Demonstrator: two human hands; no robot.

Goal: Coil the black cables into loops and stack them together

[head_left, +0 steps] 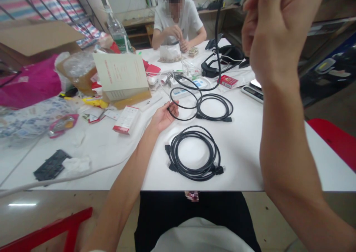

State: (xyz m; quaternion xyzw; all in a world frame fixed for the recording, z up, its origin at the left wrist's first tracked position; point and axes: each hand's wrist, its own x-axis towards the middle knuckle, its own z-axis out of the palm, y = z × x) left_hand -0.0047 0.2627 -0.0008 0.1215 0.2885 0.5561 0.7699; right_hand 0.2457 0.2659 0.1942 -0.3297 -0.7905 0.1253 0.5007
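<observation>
My left hand (166, 116) is low over the white table, its fingers closed round a loosely looped black cable (185, 119). From those loops the cable rises in a long curve and leaves the top of the view near my raised right hand (265, 33). That hand's fingers are curled and partly cut off by the frame, so its grip point on the cable is hidden. Just beyond the held loops lies a coiled black cable (215, 118) with a plug end. Nearer to me, a thicker coil of black cable (174, 159) rests flat, with several connectors showing.
Across the table (241, 148) sits a person (178, 26) handling small things by a clear bag (170, 53). A power strip (180, 92), a headset (210, 69), and a red-and-white box (126, 120) are nearby. Clutter and a cardboard box (39, 37) fill the left.
</observation>
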